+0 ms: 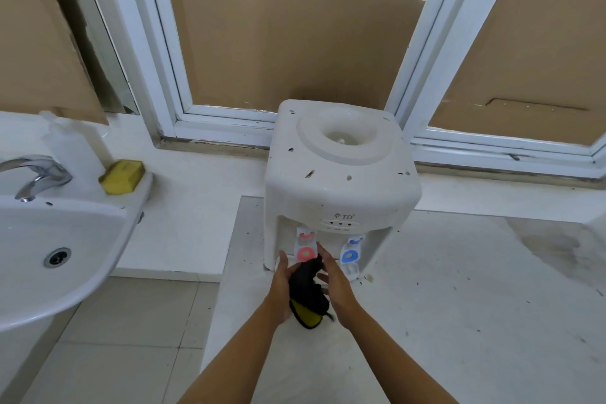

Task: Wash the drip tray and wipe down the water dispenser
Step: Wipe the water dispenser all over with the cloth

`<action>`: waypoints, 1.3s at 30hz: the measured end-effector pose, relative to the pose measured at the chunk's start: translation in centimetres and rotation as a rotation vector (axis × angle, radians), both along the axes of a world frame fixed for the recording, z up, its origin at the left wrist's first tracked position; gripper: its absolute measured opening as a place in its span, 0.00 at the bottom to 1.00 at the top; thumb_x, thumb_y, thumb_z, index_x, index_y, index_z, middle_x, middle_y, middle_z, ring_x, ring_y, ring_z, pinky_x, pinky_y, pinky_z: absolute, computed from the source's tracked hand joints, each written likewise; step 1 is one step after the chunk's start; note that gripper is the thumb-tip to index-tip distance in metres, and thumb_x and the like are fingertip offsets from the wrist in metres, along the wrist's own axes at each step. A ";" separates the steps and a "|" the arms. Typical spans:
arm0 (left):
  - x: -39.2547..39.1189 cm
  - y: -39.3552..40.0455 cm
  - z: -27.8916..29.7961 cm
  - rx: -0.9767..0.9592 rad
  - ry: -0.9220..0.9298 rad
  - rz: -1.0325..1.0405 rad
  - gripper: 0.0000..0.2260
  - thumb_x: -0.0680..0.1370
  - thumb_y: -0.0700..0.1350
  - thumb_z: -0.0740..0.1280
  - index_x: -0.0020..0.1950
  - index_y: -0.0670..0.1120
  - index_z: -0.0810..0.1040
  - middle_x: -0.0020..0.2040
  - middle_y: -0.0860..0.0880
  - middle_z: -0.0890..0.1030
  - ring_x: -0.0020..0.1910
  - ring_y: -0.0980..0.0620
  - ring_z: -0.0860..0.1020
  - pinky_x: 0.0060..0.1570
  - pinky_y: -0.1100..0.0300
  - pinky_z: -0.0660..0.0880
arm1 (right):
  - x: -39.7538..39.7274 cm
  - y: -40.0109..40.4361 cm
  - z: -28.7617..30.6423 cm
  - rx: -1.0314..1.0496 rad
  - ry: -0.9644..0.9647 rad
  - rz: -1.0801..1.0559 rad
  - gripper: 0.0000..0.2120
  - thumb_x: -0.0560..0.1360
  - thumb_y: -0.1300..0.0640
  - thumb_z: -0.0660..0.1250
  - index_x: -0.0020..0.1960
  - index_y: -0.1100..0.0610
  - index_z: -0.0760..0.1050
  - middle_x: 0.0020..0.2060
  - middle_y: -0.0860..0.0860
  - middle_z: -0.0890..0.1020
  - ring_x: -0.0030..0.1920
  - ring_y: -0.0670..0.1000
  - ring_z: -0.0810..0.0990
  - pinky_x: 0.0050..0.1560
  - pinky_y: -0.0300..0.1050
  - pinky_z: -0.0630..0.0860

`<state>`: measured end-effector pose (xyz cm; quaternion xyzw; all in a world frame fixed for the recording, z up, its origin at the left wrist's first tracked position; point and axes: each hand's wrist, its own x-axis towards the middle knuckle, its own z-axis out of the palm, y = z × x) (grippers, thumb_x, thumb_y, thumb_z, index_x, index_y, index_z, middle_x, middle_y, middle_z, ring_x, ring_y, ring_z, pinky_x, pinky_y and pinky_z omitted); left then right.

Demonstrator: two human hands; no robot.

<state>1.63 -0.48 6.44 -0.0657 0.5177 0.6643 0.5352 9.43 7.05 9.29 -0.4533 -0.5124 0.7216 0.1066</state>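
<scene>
Under the taps of the water dispenser [341, 187] on the counter, left hand [284, 285] grips a black-yellow cloth [310, 295]; right hand [334, 282] open, fingers straight against it. Drip tray hidden. Best bunch cloth tight, wipe recess around red tap [306, 252] first.

- One white water dispenser [341, 180], centre of frame, on the tabletop [459, 289].
- Two taps on it: one red tap [306, 252], one blue tap [350, 256].
- Two hands, a left hand [281, 285] and a right hand [337, 285].
- One black-and-yellow cloth [310, 295] between them.
- One yellow sponge [122, 176], left of frame.
- One sink [65, 239], one faucet [36, 174], lower left.
- One white bottle [70, 144] behind the sponge.
</scene>
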 end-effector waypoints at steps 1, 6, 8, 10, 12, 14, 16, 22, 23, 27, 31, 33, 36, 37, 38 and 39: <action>0.2 -0.2 -0.3 -0.009 -0.008 -0.021 0.34 0.78 0.69 0.45 0.60 0.47 0.79 0.57 0.43 0.82 0.56 0.43 0.79 0.52 0.52 0.76 | 0.0 -0.1 0.0 -0.004 0.012 -0.027 0.24 0.82 0.48 0.58 0.75 0.56 0.62 0.71 0.57 0.69 0.70 0.58 0.68 0.63 0.48 0.68; 2.0 -1.0 1.2 0.009 0.156 -0.061 0.20 0.79 0.60 0.60 0.55 0.47 0.83 0.53 0.45 0.84 0.55 0.44 0.80 0.57 0.53 0.76 | 1.7 0.4 -0.9 0.036 0.005 -0.040 0.26 0.83 0.43 0.46 0.74 0.53 0.65 0.70 0.58 0.70 0.66 0.59 0.72 0.68 0.55 0.68; 2.8 -1.2 1.2 0.022 0.457 0.013 0.07 0.78 0.49 0.68 0.52 0.50 0.82 0.51 0.46 0.84 0.53 0.44 0.81 0.51 0.59 0.78 | 2.9 0.5 -1.8 -0.002 -0.032 -0.035 0.30 0.81 0.38 0.42 0.72 0.52 0.67 0.68 0.59 0.73 0.64 0.60 0.73 0.67 0.58 0.69; 3.3 -1.6 1.0 -0.071 0.904 0.067 0.11 0.75 0.46 0.71 0.57 0.49 0.78 0.53 0.49 0.80 0.53 0.48 0.80 0.50 0.69 0.77 | 3.9 0.5 -2.7 -0.029 -0.059 -0.041 0.32 0.80 0.35 0.42 0.70 0.52 0.69 0.67 0.59 0.73 0.63 0.62 0.74 0.66 0.59 0.70; 3.3 -1.6 1.0 -0.180 1.248 0.041 0.21 0.76 0.48 0.71 0.67 0.46 0.73 0.58 0.51 0.73 0.55 0.55 0.75 0.53 0.76 0.71 | 4.4 0.3 -3.0 -0.058 -0.072 -0.055 0.32 0.80 0.35 0.43 0.69 0.54 0.71 0.66 0.60 0.74 0.61 0.61 0.76 0.63 0.59 0.72; 3.0 -1.2 1.3 -0.224 1.480 -0.110 0.25 0.78 0.48 0.66 0.74 0.45 0.65 0.63 0.49 0.68 0.57 0.56 0.73 0.58 0.73 0.71 | 4.7 0.3 -3.1 -0.076 -0.077 -0.065 0.33 0.80 0.35 0.43 0.68 0.55 0.72 0.65 0.60 0.75 0.58 0.61 0.77 0.60 0.56 0.74; 2.4 -0.6 1.4 -0.335 1.632 -0.250 0.26 0.80 0.46 0.64 0.76 0.46 0.61 0.65 0.44 0.69 0.58 0.51 0.74 0.59 0.62 0.75 | 4.8 0.2 -3.1 -0.089 -0.084 -0.056 0.33 0.80 0.35 0.43 0.68 0.56 0.72 0.64 0.60 0.75 0.56 0.60 0.78 0.56 0.55 0.75; 2.1 0.1 -0.3 -0.568 1.941 -0.421 0.36 0.65 0.33 0.77 0.72 0.43 0.70 0.52 0.40 0.78 0.43 0.48 0.78 0.37 0.60 0.79 | 5.2 0.5 -3.1 -0.084 -0.108 -0.030 0.32 0.81 0.36 0.44 0.66 0.56 0.74 0.64 0.60 0.76 0.53 0.58 0.79 0.52 0.52 0.77; 2.2 -0.2 -0.8 -0.540 1.988 -0.420 0.37 0.65 0.34 0.77 0.72 0.44 0.70 0.52 0.40 0.79 0.44 0.48 0.79 0.36 0.61 0.79 | 5.2 0.7 -3.1 -0.079 -0.108 -0.027 0.31 0.81 0.37 0.44 0.66 0.56 0.74 0.64 0.59 0.76 0.52 0.57 0.79 0.51 0.51 0.77; 2.7 -1.4 -1.5 -0.472 2.087 -0.474 0.32 0.69 0.40 0.76 0.72 0.43 0.70 0.53 0.42 0.80 0.45 0.50 0.79 0.39 0.64 0.78 | 5.0 0.9 -3.1 -0.076 -0.115 -0.018 0.32 0.81 0.37 0.43 0.66 0.57 0.74 0.65 0.60 0.75 0.55 0.59 0.79 0.57 0.54 0.76; 1.9 -1.4 0.1 -0.471 1.970 -0.411 0.29 0.73 0.40 0.73 0.73 0.40 0.68 0.57 0.39 0.79 0.49 0.47 0.79 0.47 0.60 0.79 | 4.2 0.6 -2.9 -0.063 -0.106 -0.018 0.30 0.81 0.37 0.44 0.65 0.56 0.74 0.66 0.60 0.74 0.55 0.59 0.78 0.57 0.55 0.75; 1.4 -1.5 -0.1 -0.464 1.857 -0.407 0.32 0.70 0.38 0.75 0.73 0.42 0.69 0.56 0.40 0.78 0.49 0.48 0.79 0.47 0.59 0.79 | 3.8 0.4 -2.7 -0.064 -0.102 -0.007 0.30 0.82 0.38 0.44 0.65 0.56 0.74 0.66 0.59 0.74 0.56 0.60 0.78 0.58 0.55 0.75; 0.8 -2.3 -1.3 -0.364 1.635 -0.416 0.37 0.67 0.38 0.78 0.74 0.44 0.67 0.57 0.41 0.77 0.49 0.48 0.78 0.47 0.59 0.80 | 3.3 0.5 -2.4 -0.064 -0.088 0.001 0.30 0.82 0.39 0.44 0.66 0.56 0.73 0.65 0.59 0.75 0.56 0.60 0.79 0.57 0.54 0.76; 0.7 -2.6 -2.3 -0.354 1.588 -0.397 0.38 0.67 0.38 0.78 0.74 0.45 0.67 0.56 0.42 0.77 0.49 0.48 0.78 0.47 0.60 0.80 | 3.1 0.5 -2.3 -0.066 -0.081 0.003 0.30 0.82 0.39 0.44 0.66 0.56 0.74 0.64 0.59 0.76 0.56 0.59 0.79 0.56 0.54 0.76; 0.6 -2.9 -2.6 -0.328 1.537 -0.381 0.37 0.68 0.38 0.78 0.74 0.45 0.67 0.56 0.42 0.77 0.48 0.48 0.78 0.46 0.61 0.80 | 3.0 0.6 -2.2 -0.065 -0.075 0.003 0.29 0.82 0.39 0.44 0.66 0.56 0.74 0.63 0.59 0.76 0.56 0.60 0.79 0.56 0.54 0.76; 0.9 -3.5 -2.4 -0.333 1.490 -0.372 0.36 0.70 0.39 0.76 0.75 0.46 0.66 0.56 0.43 0.77 0.48 0.48 0.78 0.46 0.61 0.80 | 2.9 0.6 -2.0 -0.062 -0.069 0.002 0.29 0.82 0.39 0.44 0.66 0.56 0.74 0.63 0.59 0.76 0.56 0.60 0.79 0.57 0.54 0.76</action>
